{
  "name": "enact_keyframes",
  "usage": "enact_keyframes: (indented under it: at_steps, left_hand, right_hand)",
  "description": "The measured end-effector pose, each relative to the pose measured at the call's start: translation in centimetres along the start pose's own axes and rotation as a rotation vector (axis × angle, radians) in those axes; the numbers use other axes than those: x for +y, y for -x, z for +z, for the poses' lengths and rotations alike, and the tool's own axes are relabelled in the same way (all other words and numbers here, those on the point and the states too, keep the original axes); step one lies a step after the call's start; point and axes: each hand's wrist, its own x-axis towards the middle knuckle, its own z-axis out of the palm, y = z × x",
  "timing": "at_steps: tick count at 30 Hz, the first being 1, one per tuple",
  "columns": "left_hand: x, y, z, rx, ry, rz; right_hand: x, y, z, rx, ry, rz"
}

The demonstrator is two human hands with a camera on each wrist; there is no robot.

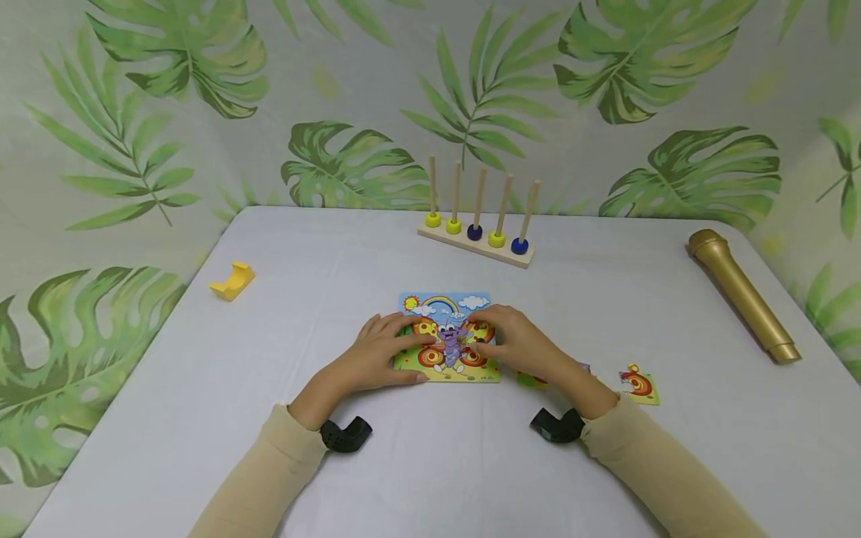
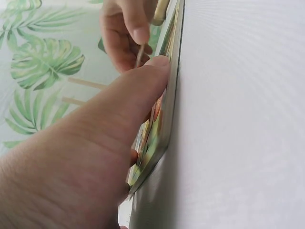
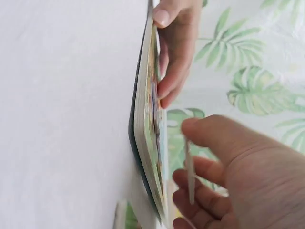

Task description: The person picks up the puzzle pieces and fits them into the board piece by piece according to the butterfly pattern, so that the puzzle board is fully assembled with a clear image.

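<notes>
A butterfly jigsaw puzzle [image 1: 452,355] with a rainbow and sun lies flat on the white table. My left hand [image 1: 377,355] rests on its left side, fingers spread over the picture and thumb by the lower edge. Over the puzzle's right side, my right hand [image 1: 518,340] pinches a thin puzzle piece [image 3: 190,171] between thumb and fingers. In the right wrist view that piece is edge-on and held apart from the board; its picture is hidden. Loose puzzle pieces lie to the right, one with a red swirl [image 1: 642,385] and others partly hidden beneath the right forearm.
Behind the puzzle stands a wooden peg stand [image 1: 474,243] with yellow and blue beads. A gold microphone [image 1: 743,295] lies at the far right, and a yellow curved block [image 1: 233,282] at the left. Leaf-patterned cloth [image 1: 350,161] hangs behind the table.
</notes>
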Motion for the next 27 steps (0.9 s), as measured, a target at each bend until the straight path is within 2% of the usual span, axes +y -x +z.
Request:
enact_keyframes:
  at_steps: [9,14,21,27]
  left_hand:
    - [0.3,-0.2,0.4,0.052,-0.001,-0.016]
    - [0.6,-0.6,0.7,0.095,0.018,0.014]
    - [1.0,-1.0,1.2,0.095,0.03,0.052]
    - [1.5,-1.4,1.6,0.058,-0.059,0.02]
  right_hand:
    - [0.5,-0.7,1.0,-0.037,0.027,0.074]
    - [0.4,-1.1,1.0,-0.035,0.0,0.126]
    - [0.1,-1.4,0.9,-0.057,-0.051,0.151]
    - [0.2,-1.5,0.9,-0.069,-0.081,0.187]
